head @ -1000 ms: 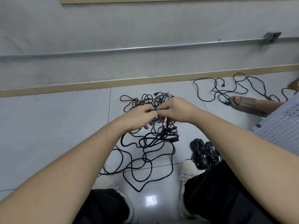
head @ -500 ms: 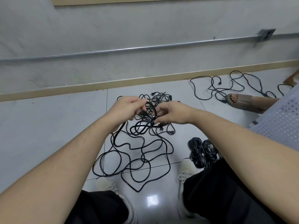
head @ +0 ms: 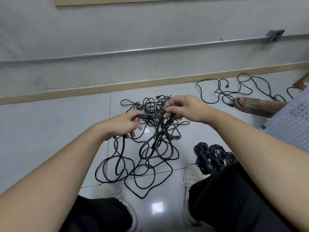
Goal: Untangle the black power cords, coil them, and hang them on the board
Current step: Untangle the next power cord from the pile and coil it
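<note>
1. I see a glossy grey tiled floor [head: 50,131] meeting a grey wall [head: 117,27] with a metal pipe [head: 133,51].
2. One tangled heap of black cords [head: 147,148] lies ahead; three coiled bundles [head: 212,156] sit beside my right shoe [head: 192,176].
3. My left hand [head: 123,125] curls round a cord loop; my right hand [head: 185,108] pinches strands above the heap.
4. More loose cords [head: 234,91] lie near another person's sandal [head: 249,106].

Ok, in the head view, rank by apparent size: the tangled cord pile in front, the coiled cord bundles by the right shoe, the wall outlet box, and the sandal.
Largest to smallest as they look:
1. tangled cord pile
2. coiled cord bundles
3. sandal, which lies farther off, so its rank against the bundles is unsure
4. wall outlet box, farthest away
</note>
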